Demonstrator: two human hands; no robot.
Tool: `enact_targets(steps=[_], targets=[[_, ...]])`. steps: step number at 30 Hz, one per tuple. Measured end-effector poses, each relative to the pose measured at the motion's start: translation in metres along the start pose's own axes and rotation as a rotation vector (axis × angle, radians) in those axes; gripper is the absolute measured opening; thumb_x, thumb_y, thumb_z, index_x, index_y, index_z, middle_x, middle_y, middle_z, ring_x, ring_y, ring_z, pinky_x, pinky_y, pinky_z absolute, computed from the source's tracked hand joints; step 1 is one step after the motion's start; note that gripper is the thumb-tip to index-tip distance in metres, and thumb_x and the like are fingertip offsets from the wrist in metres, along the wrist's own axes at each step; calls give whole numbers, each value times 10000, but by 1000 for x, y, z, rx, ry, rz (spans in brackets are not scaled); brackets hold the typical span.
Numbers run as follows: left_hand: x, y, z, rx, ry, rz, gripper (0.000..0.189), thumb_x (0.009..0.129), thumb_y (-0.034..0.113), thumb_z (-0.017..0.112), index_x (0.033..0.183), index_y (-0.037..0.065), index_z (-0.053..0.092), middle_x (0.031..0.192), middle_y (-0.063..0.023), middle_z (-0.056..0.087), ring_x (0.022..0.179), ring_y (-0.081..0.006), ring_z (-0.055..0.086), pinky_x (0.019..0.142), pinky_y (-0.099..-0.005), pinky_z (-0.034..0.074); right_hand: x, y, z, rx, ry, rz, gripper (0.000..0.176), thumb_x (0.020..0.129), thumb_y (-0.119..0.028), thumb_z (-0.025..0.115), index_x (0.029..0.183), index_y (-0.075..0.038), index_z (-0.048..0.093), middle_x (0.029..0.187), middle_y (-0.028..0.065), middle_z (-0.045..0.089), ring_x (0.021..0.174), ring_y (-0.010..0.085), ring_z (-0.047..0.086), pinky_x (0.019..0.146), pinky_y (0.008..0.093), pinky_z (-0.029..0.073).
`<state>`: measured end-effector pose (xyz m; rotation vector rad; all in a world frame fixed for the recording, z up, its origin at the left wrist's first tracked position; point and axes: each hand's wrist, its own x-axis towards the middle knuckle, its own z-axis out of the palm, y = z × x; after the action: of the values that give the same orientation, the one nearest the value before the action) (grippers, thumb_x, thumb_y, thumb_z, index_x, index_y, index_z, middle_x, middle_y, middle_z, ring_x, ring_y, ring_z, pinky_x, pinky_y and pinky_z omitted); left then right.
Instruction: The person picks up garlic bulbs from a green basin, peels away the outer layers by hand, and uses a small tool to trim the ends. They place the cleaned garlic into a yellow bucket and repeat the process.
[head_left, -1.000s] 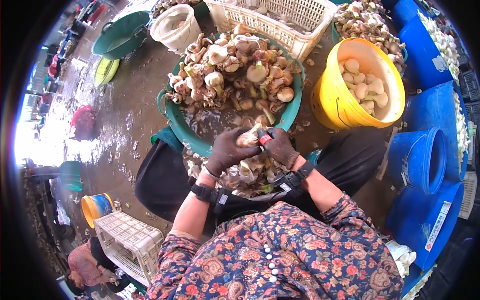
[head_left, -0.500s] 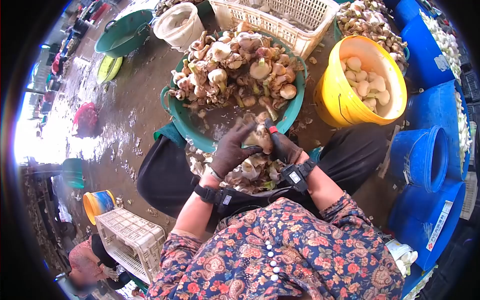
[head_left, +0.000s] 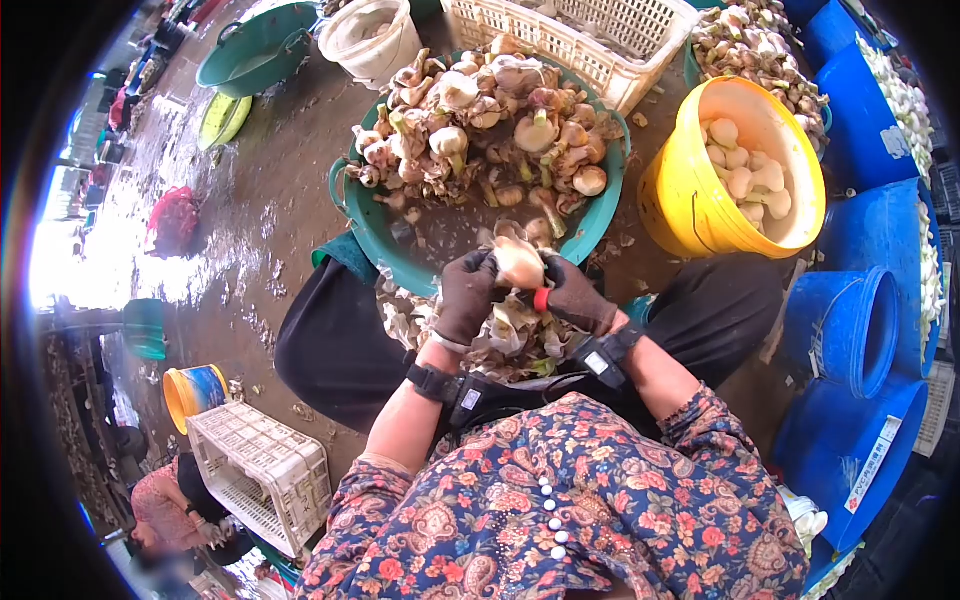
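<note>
Both of my hands wear dark gloves and meet over the near rim of a green tub (head_left: 600, 225). Between them is a garlic bulb (head_left: 519, 262), pale and smooth on the side facing me. My left hand (head_left: 467, 298) grips it from the left, fingers curled. My right hand (head_left: 578, 296), with a red band on one finger, holds its right side. Unpeeled garlic bulbs (head_left: 480, 125) with dry skins and stems are heaped in the tub. Loose garlic skins (head_left: 510, 340) lie in my lap below my hands.
A yellow bucket (head_left: 690, 190) holding peeled bulbs stands right of the tub. Blue bins (head_left: 870, 235) and a blue bucket (head_left: 835, 320) line the far right. A white crate (head_left: 630, 80) and a white bucket (head_left: 375, 50) stand behind. Another person (head_left: 165, 505) sits at lower left.
My left hand has closed from spread fingers into a grip on the bulb. The bulb has turned, showing a smooth pale side. The whole view has shifted slightly.
</note>
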<state>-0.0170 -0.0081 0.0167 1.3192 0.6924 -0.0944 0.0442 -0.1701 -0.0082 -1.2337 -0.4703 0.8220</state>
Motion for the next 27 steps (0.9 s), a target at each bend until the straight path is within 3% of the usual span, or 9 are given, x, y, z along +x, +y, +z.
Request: enact_targets(steps=[2,5,8,13,14,16,17,21,27], targets=[[-1,-4,4,-47,35,90,193,880,123,558,980,-28,625,823,-46,649,699,-88,572,600,-225,475,-3,0,-1,66,-19,118,583,790,-214,687,1265,-4,422,1162,50,528,1043,120,490,899,269,399],[-8,13,-5,187,58,312,190,872,138,578,976,-15,623,813,-54,651,708,-92,569,623,-240,467,-7,-40,-3,167,-190,359,557,823,-284,658,1263,-34,426,1007,9,581,801,56,537,632,187,429],[-14,22,-12,483,-97,415,193,850,154,615,967,0,625,811,-59,653,712,-84,554,641,-253,459,-9,-47,-4,212,-110,436,541,854,-430,575,1215,-42,468,956,-7,569,730,58,508,603,183,399],[-20,21,-9,755,-133,480,160,761,132,693,863,19,643,687,-129,582,631,-141,564,598,-294,460,0,-33,-2,5,-38,534,522,862,-584,465,725,-93,577,625,-50,454,562,64,378,516,217,318],[-19,16,-9,755,-134,476,160,761,132,693,863,19,643,687,-129,582,631,-141,564,598,-294,460,-1,-30,-2,7,-37,537,522,862,-584,465,725,-93,577,625,-50,454,562,64,378,516,217,318],[-14,8,-8,779,-71,634,142,778,138,654,886,49,635,783,-155,615,710,-313,605,632,-342,476,0,-27,0,28,-23,574,503,874,-564,462,710,-102,573,611,-58,445,559,63,370,495,225,301],[-15,6,-3,700,-6,655,76,793,73,613,859,42,636,762,-149,622,684,-263,615,623,-322,470,2,-22,4,39,-14,443,497,868,-557,478,745,-88,585,620,-53,463,553,58,398,478,226,321],[-11,-1,5,390,98,413,81,810,53,598,876,26,636,739,-115,638,669,-103,567,623,-272,455,2,-17,11,-54,69,283,456,872,-492,508,924,-48,600,709,-33,529,595,40,462,489,206,379],[-7,-3,0,155,127,186,167,853,102,576,907,-42,642,769,-51,647,690,-89,537,624,-257,449,-5,-33,20,-120,37,73,422,897,-423,498,1033,-32,580,892,13,584,780,72,517,669,225,435]])
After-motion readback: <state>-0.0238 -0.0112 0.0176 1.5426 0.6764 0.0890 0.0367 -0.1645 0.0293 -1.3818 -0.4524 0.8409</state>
